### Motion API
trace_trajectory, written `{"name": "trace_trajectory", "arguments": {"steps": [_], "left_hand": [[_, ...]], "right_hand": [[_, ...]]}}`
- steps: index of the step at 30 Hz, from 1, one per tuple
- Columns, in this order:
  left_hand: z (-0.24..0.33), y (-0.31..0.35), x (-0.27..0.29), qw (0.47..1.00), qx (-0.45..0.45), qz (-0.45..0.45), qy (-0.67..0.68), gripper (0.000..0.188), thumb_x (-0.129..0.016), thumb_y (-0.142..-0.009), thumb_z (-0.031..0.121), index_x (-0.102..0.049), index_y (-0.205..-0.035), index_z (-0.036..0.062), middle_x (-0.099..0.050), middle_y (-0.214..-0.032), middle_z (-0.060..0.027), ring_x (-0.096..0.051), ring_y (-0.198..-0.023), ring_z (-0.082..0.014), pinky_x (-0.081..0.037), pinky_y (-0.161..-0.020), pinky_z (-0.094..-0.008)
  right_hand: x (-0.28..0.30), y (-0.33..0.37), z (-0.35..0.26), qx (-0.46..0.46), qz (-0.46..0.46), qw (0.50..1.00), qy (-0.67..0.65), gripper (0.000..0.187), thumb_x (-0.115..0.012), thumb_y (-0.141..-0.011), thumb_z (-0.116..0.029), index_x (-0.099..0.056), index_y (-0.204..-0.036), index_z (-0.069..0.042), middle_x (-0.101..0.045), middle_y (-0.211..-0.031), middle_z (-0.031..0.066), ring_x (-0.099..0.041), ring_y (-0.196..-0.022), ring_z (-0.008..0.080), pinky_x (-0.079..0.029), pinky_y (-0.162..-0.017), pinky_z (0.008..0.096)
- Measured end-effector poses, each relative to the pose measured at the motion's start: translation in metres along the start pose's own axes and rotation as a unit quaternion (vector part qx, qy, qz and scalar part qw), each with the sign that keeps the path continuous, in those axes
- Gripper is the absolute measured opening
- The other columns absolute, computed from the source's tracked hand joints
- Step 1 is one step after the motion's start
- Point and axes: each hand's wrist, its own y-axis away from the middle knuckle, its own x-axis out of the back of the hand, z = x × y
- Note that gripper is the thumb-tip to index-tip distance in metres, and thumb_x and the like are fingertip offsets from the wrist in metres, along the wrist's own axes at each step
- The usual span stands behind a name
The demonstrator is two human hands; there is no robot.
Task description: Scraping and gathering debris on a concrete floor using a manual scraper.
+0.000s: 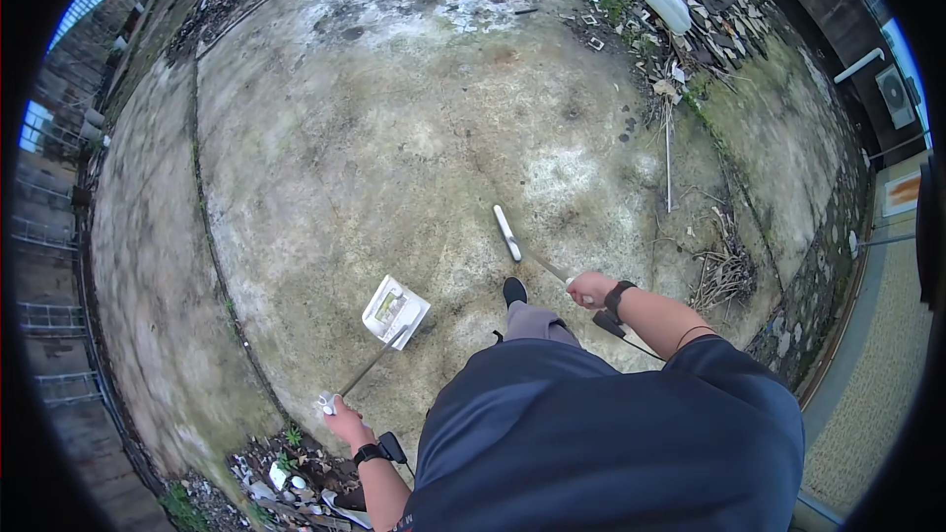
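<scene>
My left hand [345, 422] is closed around the pale top end of a long-handled dustpan. The white pan [415, 313] rests low over the concrete, with some greenish and pale bits inside it. To the right, my right hand [591, 289] grips the handle of a broom. The long white broom head [506, 232] lies near the ground ahead of my dark shoe [514, 290], apart from the pan. Its bristles cannot be made out. Each wrist wears a dark band with a small dark device close by.
Stained concrete [394, 158] spreads ahead. A heap of broken tiles [724, 30] with a translucent plastic jug [668, 6] stands far right. Dry twigs [724, 266] and a thin pale stick [669, 158] lie to the right. Mixed litter [296, 481] gathers at lower left.
</scene>
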Motion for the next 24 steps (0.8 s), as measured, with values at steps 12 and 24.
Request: {"name": "trace_trajectory", "arguments": {"steps": [12,24], "left_hand": [[0.090,-0.051,-0.085,0.998,-0.029,0.021,-0.054,0.015,-0.060,-0.086,0.016,-0.049,-0.089,0.0046,-0.044,-0.060,0.0002,-0.038,-0.042,-0.0089,-0.031,-0.037,-0.0267],[0.135,-0.193,-0.249,0.970,-0.156,-0.093,-0.159,0.019,-0.061,-0.084,0.011,-0.053,-0.099,0.0018,-0.057,-0.084,-0.0043,-0.053,-0.071,-0.0132,-0.043,-0.063,-0.0294]], "right_hand": [[-0.086,-0.053,-0.179,0.007,-0.231,0.971,-0.067,0.012,-0.053,-0.092,-0.018,-0.050,-0.084,-0.009,-0.046,-0.063,-0.0077,-0.038,-0.043,-0.0020,-0.027,-0.036,0.0143],[0.124,-0.036,-0.088,-0.019,0.135,0.870,-0.474,0.009,-0.051,-0.090,-0.012,-0.043,-0.090,-0.007,-0.046,-0.058,0.0013,-0.045,-0.043,0.0061,-0.032,-0.037,0.0189]]}}
